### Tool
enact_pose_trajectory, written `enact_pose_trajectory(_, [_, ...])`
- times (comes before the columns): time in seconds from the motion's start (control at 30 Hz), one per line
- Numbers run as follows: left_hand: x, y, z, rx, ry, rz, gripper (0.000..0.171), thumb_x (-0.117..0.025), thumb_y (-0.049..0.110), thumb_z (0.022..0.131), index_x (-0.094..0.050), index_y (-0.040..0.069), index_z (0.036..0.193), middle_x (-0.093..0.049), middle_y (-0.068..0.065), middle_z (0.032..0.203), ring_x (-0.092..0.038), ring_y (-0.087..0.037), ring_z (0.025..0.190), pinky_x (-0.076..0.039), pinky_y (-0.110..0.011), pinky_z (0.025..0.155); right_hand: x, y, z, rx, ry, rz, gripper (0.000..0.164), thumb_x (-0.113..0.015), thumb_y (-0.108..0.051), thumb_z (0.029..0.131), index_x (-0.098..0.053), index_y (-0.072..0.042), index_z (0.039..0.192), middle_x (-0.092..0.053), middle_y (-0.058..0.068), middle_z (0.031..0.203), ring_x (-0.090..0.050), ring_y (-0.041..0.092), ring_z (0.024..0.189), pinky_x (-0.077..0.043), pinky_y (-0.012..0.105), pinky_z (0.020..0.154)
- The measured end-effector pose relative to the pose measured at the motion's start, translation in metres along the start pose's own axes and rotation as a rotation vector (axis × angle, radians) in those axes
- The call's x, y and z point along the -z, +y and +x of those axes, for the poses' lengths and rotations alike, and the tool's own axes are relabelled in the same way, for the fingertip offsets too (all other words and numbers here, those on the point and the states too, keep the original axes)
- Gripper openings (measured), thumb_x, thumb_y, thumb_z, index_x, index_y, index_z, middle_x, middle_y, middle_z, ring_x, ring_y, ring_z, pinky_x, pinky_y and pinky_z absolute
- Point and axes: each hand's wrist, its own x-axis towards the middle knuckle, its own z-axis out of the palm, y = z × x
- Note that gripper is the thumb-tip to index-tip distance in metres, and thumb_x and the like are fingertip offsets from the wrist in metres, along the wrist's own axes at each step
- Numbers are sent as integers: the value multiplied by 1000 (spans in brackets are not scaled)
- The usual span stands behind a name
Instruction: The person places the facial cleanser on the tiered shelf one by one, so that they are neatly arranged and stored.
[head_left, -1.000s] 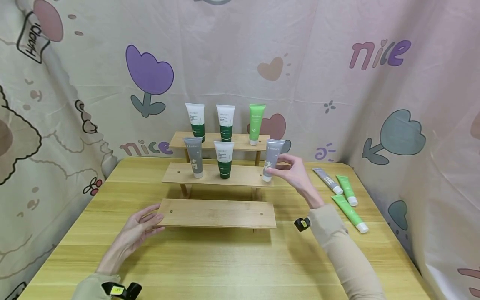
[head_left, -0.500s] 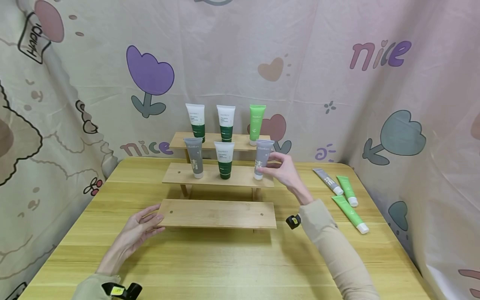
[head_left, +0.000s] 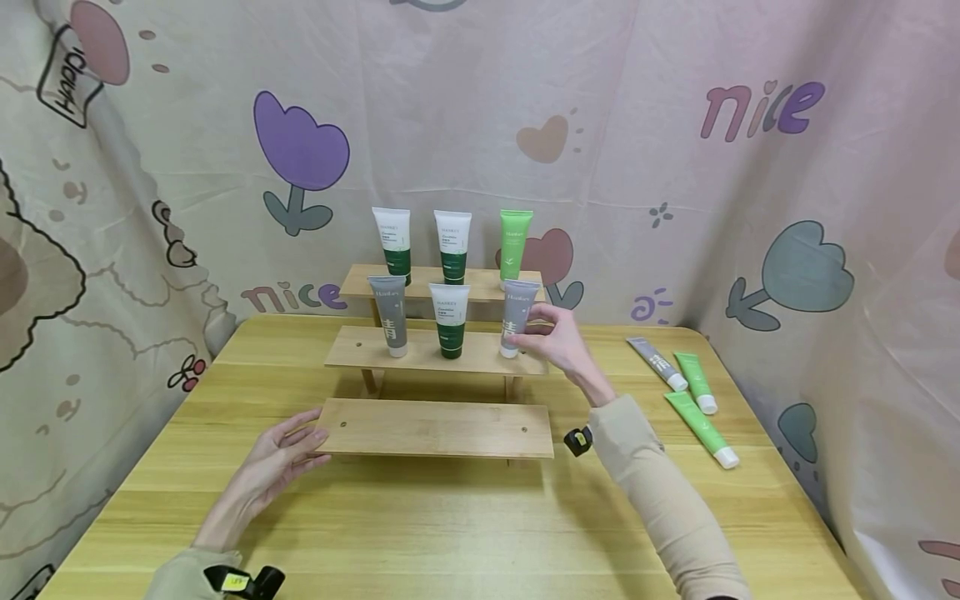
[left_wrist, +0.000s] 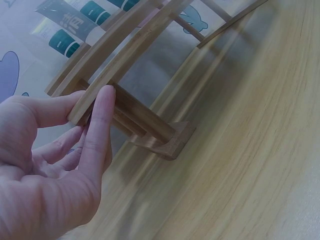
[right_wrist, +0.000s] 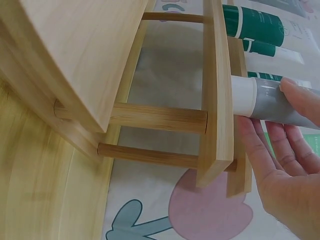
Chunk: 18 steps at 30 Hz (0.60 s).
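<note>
A three-tier wooden stand occupies the middle of the table. My right hand pinches a grey squeeze tube, upright, its white cap down at the right end of the middle shelf. Left of it on that shelf stand a white-and-green tube and another grey tube. Two white-and-green tubes and a light green tube stand on the top shelf. With thumb and fingers, my left hand pinches the left end of the bottom shelf.
On the table's right side lie a grey tube and two green tubes, one green tube nearer the front. A printed curtain hangs behind and along both sides of the table.
My right hand has moved left along the middle shelf with the upright grey tube, towards the white-and-green one. My left hand has stayed at the bottom shelf's end.
</note>
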Motion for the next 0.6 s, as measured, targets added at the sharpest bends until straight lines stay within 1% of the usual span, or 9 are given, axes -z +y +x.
enact_pose_trajectory(0.2, [1, 0, 0, -4, -5, 2, 75, -51, 13, 106, 0, -6, 159, 8, -37, 162, -61, 6, 105, -61, -20, 94, -2, 1, 2, -14, -9, -2, 40, -80, 0, 81, -63, 5, 118, -68, 21, 117, -72, 20, 97, -65, 29, 84])
enact_pose_trajectory(0.33, [1, -1, -1, -13, -9, -3, 75, -51, 13, 106, 0, -7, 158, 6, -37, 161, -61, 4, 105, -61, -20, 94, -2, 1, 2, -19, -13, -3, 42, -79, 0, 82, -63, 4, 120, -67, 22, 120, -72, 24, 101, -65, 29, 85])
enact_pose_trajectory(0.47, [1, -1, -1, -21, -12, -14, 76, -52, 12, 106, 0, -8, 158, 9, -37, 161, -62, 5, 106, -61, -19, 94, -3, 0, 2, -16, -19, -12, 43, -79, -1, 83, -62, 4, 122, -66, 24, 122, -72, 29, 104, -65, 31, 86])
enact_pose_trajectory(0.6, [2, -1, -1, -26, -16, -14, 76, -51, 12, 106, 1, -8, 158, 11, -38, 161, -62, 6, 106, -61, -19, 94, -3, 1, 2, -25, -23, -15, 43, -80, -2, 83, -62, 3, 122, -66, 24, 123, -71, 30, 106, -65, 32, 86])
